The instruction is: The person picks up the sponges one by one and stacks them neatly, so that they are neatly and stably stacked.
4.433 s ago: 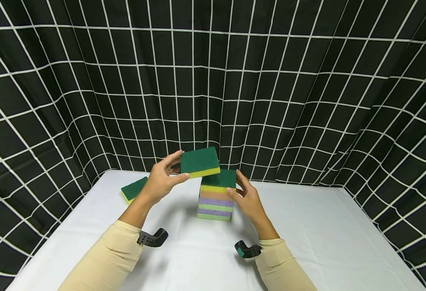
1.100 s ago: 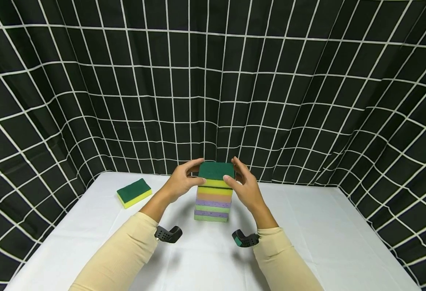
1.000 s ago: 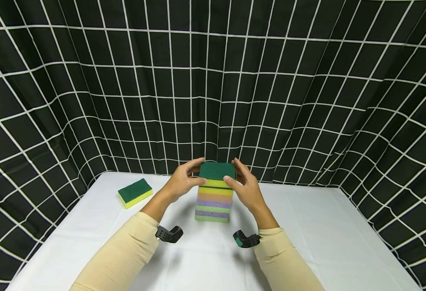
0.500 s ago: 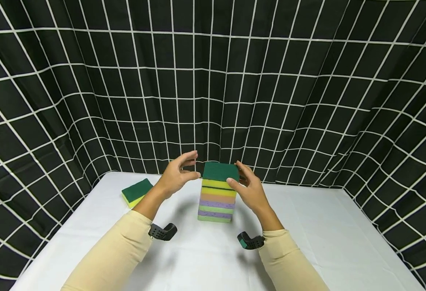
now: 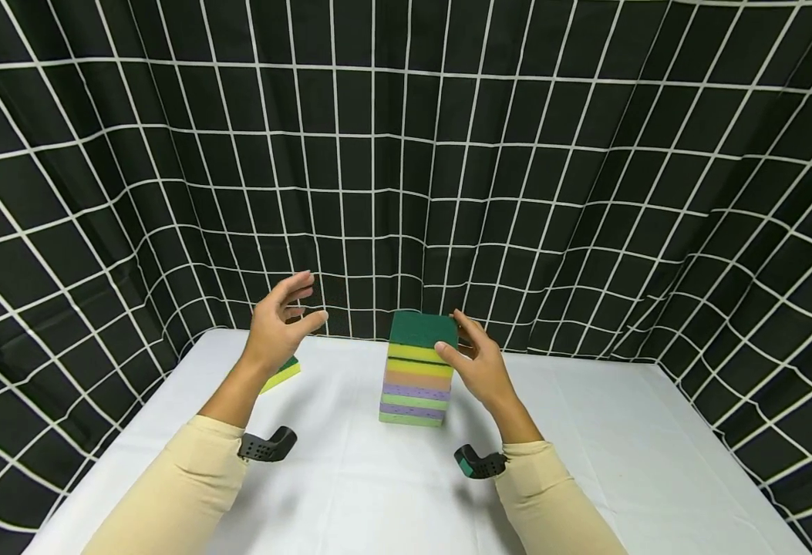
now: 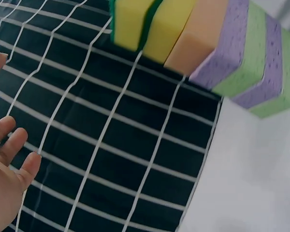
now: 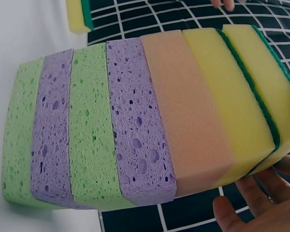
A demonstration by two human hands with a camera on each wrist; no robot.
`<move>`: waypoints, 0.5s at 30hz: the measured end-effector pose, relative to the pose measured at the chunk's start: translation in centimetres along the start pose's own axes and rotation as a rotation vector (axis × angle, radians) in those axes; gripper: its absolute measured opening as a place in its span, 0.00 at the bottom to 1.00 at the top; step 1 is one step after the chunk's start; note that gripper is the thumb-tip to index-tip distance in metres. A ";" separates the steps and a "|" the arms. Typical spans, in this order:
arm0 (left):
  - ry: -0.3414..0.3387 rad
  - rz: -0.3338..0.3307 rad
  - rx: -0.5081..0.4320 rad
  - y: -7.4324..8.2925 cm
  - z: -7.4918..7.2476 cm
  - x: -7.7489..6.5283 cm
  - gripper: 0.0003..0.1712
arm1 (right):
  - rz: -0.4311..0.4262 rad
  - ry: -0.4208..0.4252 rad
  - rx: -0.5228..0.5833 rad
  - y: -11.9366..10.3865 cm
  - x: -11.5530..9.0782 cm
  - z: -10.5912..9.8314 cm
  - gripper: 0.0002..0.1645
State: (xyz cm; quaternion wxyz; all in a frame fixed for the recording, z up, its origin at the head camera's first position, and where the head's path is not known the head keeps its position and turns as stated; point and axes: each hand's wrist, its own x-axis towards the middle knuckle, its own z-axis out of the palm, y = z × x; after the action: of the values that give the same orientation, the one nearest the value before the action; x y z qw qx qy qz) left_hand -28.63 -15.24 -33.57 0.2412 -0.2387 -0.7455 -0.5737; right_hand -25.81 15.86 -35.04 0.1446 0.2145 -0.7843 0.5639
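A stack of sponges (image 5: 416,378) stands upright mid-table. Pale green and purple porous layers lie at its base, then a peach one, then two yellow sponges with green scouring tops. My right hand (image 5: 478,366) is at the stack's upper right side, thumb near the front corner and fingers toward the back. In the right wrist view, its fingers (image 7: 253,195) are close against the upper yellow sponges and the thumb looks apart from them. My left hand (image 5: 275,327) hovers empty, fingers spread. Below it lies a loose yellow-green scouring sponge (image 5: 284,375), mostly hidden by that hand and wrist.
A white cloth covers the table (image 5: 350,493). Black curtain with a white grid (image 5: 517,154) surrounds the back and sides, close behind the stack. Each wrist wears a black strap mount (image 5: 270,445).
My left hand carried a scouring sponge onto the stack top, where both hands held it. It then let go and moved left, over the loose sponge. My right hand stayed by the stack.
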 end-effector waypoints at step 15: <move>0.193 -0.108 0.081 -2.8 -3.7 -2.9 0.36 | 0.022 -0.001 0.011 -0.1 -0.1 0.0 0.40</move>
State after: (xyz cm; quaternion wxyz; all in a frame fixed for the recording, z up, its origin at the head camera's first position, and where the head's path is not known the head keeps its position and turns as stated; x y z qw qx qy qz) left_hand -27.81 -19.72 -36.65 0.2899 -0.1318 -0.7530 -0.5758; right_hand -25.65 15.85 -35.03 0.1369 0.2069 -0.7836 0.5696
